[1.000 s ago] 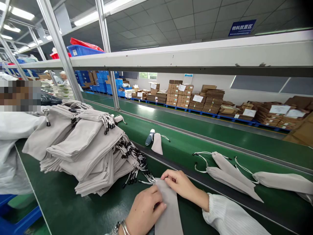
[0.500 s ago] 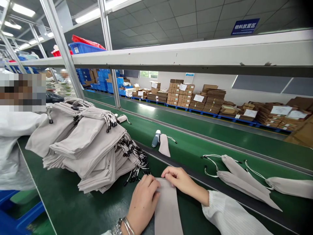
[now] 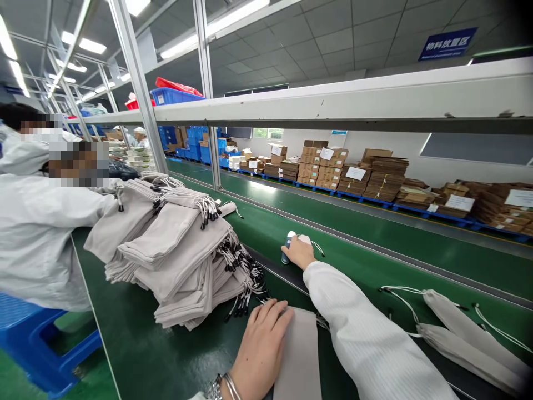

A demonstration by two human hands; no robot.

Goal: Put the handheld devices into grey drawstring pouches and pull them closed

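Observation:
My left hand lies on the top left edge of a flat grey drawstring pouch, with its fingers stretched out. Farther off, my right hand has its fingers curled against a small blue bottle-like item with a white top on the green belt. My palm covers most of a small pouch beside it, whose cord shows past my hand. Left of my hands lies a big pile of grey drawstring pouches, their cords ending in black tips.
Filled slim pouches lie on the green belt at the right. A white shelf beam crosses above. A co-worker in white sits at the left by a blue stool. Stacked cartons line the back.
My right hand has left the flat pouch and reached forward to the blue item. My left hand has flattened on the pouch. The view has turned a little left.

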